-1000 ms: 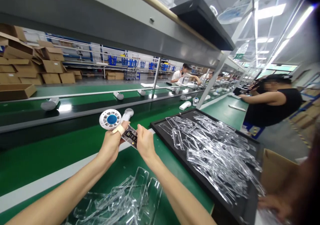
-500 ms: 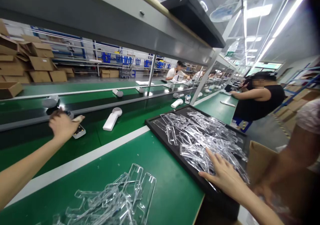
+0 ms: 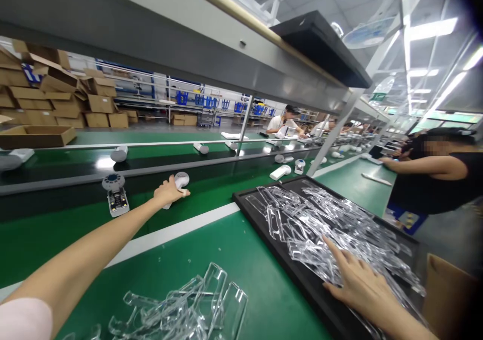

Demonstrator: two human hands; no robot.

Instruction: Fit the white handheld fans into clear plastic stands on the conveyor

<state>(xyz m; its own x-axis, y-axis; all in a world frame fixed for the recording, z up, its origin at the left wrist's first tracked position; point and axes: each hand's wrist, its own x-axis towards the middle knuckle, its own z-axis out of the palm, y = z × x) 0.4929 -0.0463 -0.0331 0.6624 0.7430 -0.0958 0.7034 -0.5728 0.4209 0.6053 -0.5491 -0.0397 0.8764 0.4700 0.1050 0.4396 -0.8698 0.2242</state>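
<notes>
My left hand [image 3: 169, 192] is stretched out over the green bench, its fingers closed round a white handheld device with a round grey head [image 3: 182, 179]; part of its handle is hidden beneath the hand. Left of it lies another device [image 3: 118, 202], with its inner parts exposed and its round, dark-dotted head toward the belt. My right hand [image 3: 356, 274] rests with fingers spread over clear plastic frames [image 3: 317, 229] heaped in a black tray [image 3: 260, 237]. A second pile of clear plastic frames [image 3: 188, 305] lies on the bench in front of me.
A dark conveyor belt [image 3: 151, 154] carries several white devices past the bench. Overhead runs a grey beam [image 3: 151, 48], with a slanted post [image 3: 332, 134] behind the tray. On the right a co-worker in a black top [image 3: 433, 179] sits at the bench. Cardboard boxes [image 3: 56, 98] are stacked far left.
My left hand has left the opened device and moved right onto the white one. My right hand stays over the tray. The view has turned left.
</notes>
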